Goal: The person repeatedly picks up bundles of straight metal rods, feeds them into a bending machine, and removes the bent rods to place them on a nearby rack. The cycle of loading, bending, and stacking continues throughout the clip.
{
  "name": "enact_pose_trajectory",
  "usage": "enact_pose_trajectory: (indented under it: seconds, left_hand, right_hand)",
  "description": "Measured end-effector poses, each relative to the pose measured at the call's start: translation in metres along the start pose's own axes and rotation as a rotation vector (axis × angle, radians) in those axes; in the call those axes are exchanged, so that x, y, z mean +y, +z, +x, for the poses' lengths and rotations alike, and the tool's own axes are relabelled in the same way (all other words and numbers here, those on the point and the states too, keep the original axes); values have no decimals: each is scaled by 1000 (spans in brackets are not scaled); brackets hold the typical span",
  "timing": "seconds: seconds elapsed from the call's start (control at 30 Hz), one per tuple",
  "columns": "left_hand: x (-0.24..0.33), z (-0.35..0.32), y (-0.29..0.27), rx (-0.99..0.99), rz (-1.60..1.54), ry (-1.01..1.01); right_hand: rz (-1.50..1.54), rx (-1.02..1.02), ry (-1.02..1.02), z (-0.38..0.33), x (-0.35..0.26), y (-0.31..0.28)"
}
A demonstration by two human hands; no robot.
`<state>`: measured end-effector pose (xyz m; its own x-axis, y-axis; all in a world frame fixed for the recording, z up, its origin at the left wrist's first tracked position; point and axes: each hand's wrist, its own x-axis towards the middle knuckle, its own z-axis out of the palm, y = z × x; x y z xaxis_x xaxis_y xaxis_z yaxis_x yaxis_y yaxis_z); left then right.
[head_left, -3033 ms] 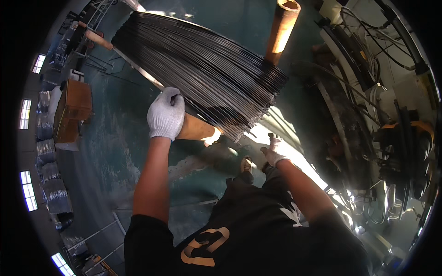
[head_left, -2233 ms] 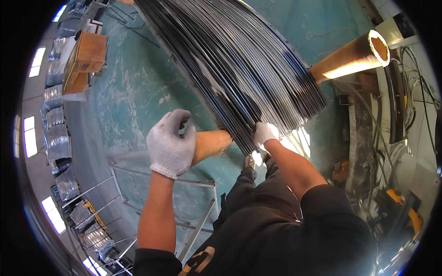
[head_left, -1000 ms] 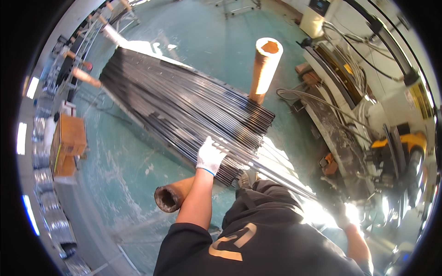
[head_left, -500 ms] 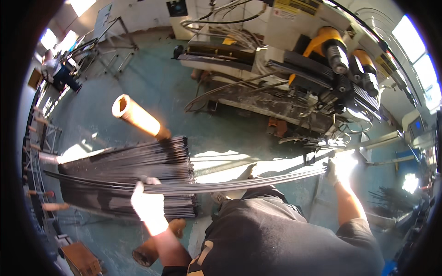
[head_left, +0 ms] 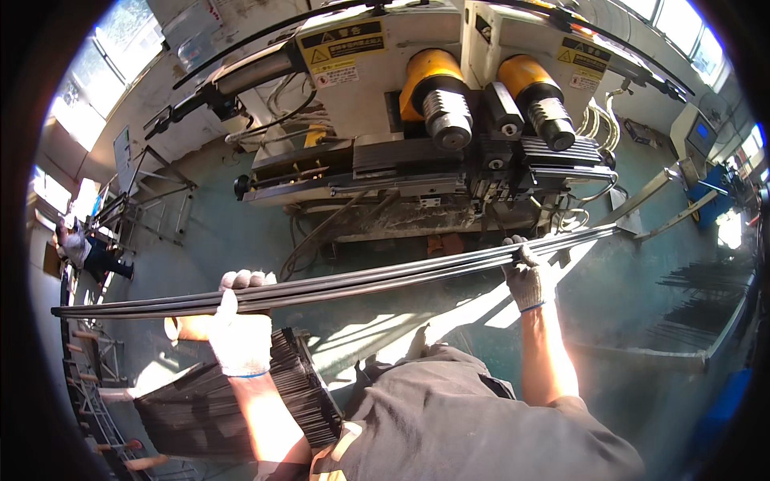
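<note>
Across our front, a slim bundle of dark rods (head_left: 385,277) hung level above the green floor (head_left: 216,228), held at two places. We had our left hand (head_left: 241,341), gloved in white, clamped around the rods, fingers over the far side and thumb on the near side. Our right hand (head_left: 529,280), also gloved, was closed on the same rods near their right end. To the left, they ran well past our left hand.

Below that hand lay a pile (head_left: 233,401) of similar dark rods, its ends fanned unevenly toward us. A brown tube (head_left: 192,327) showed partly behind the left hand. Beyond the rods, and apart from them, stood a large pale machine (head_left: 353,88) with two orange cylinders (head_left: 445,96). At far left, we saw another person (head_left: 84,248), well apart from us.
</note>
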<state>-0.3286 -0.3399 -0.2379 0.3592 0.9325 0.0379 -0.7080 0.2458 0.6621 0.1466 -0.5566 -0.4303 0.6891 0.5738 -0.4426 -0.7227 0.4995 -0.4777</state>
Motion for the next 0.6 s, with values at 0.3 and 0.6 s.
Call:
enact_pose_trajectory:
  seconds: [0.3,0.6]
  left_hand:
    - [36,97,-37,54,132,93]
    - [-30,219,-65,38,37,-29]
  right_hand:
    - [-83,2,-351,64,-62,40]
    - [36,-76,-314,88,-5,167]
